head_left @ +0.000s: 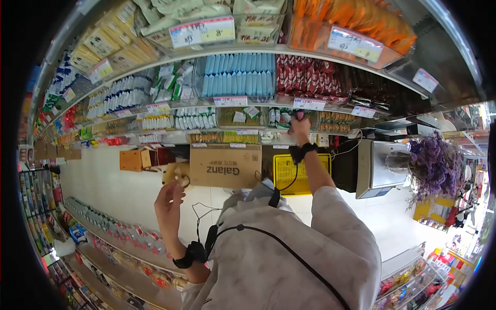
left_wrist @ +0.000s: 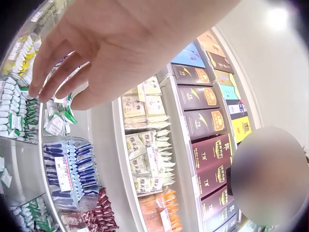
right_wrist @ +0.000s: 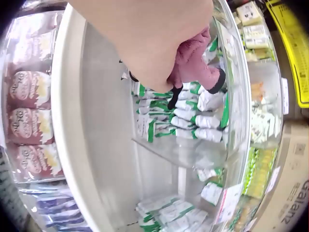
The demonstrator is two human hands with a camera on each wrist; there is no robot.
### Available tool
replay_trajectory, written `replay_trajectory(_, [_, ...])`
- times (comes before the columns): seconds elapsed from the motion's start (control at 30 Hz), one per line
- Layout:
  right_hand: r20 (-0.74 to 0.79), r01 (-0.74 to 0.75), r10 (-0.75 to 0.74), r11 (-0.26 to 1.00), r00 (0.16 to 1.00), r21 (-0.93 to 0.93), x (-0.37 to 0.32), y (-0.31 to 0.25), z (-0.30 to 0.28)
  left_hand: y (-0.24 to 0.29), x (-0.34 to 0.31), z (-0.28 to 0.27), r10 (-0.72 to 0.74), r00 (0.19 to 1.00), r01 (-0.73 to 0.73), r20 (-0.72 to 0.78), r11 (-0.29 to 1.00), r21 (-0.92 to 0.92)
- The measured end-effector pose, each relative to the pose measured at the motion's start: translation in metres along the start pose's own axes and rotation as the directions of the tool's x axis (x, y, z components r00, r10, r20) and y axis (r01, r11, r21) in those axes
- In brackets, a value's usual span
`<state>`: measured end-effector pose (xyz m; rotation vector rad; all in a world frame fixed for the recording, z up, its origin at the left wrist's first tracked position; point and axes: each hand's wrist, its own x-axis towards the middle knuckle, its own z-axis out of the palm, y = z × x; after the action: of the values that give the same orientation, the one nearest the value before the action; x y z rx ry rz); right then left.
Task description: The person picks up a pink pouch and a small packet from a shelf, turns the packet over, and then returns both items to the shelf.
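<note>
My right hand point(head_left: 300, 127) reaches into the lower shelf and grips a dusky pink cloth point(right_wrist: 195, 63) with black ends; its fingertips are hidden in the right wrist view. The cloth lies over white and green packets point(right_wrist: 186, 118) in a clear bin. In the left wrist view my left hand point(left_wrist: 104, 53) hangs in front of the shelves, its fingers loosely bent and holding nothing. The head view has this hand point(head_left: 169, 206) raised at the left, away from the shelf front.
Above are bins of light blue packets point(head_left: 237, 77), dark red packets point(head_left: 310, 77) and orange packets point(head_left: 356, 23). Below stand a Galanz carton point(head_left: 226, 168) and a yellow basket point(head_left: 289, 178). A metal scale point(head_left: 380, 168) and purple flowers point(head_left: 436, 165) are at the right.
</note>
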<state>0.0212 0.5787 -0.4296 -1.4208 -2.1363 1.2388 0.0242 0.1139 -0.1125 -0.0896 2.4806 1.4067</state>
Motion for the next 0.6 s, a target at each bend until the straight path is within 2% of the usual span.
replay_trajectory(0.03, [0.006, 0.042, -0.042, 0.997, 0.999, -0.060, 0.013, 0.010, -0.006, -0.002, -0.003, 0.002, -0.015, 1.000, 0.015, -0.011, 1.000, 0.014])
replay_trajectory(0.13, [0.189, 0.017, 0.066, 0.913, 0.980, -0.409, 0.049, 0.029, -0.011, -0.010, -0.009, 0.011, -0.060, 0.998, 0.061, -0.031, 0.998, 0.025])
replay_trajectory(0.23, [0.334, 0.021, 0.133, 0.907, 0.933, -0.420, 0.051, 0.024, -0.013, -0.009, -0.015, 0.020, -0.089, 0.995, 0.092, -0.040, 0.994, 0.060])
replay_trajectory(0.27, [0.370, 0.039, 0.112, 0.925, 0.922, -0.377, 0.053, 0.029, -0.008, -0.010, -0.016, 0.022, -0.098, 0.994, 0.101, -0.044, 0.993, 0.059])
replay_trajectory(0.37, [0.338, 0.052, 0.115, 0.892, 0.934, -0.448, 0.068, 0.066, 0.016, -0.013, -0.019, 0.021, -0.124, 0.991, 0.128, -0.059, 0.990, 0.066])
replay_trajectory(0.4, [0.395, -0.058, 0.163, 0.962, 0.904, -0.265, 0.076, 0.081, 0.021, -0.012, -0.021, 0.019, -0.135, 0.988, 0.140, -0.069, 0.988, 0.069])
replay_trajectory(0.5, [0.241, 0.038, 0.067, 0.912, 0.968, -0.407, 0.077, 0.082, 0.020, -0.011, -0.023, 0.013, -0.139, 0.985, 0.146, -0.097, 0.987, 0.063])
replay_trajectory(0.6, [0.146, 0.048, 0.005, 0.933, 0.989, -0.358, 0.054, 0.059, 0.000, -0.009, -0.023, 0.005, -0.112, 0.988, 0.117, -0.108, 0.992, 0.038])
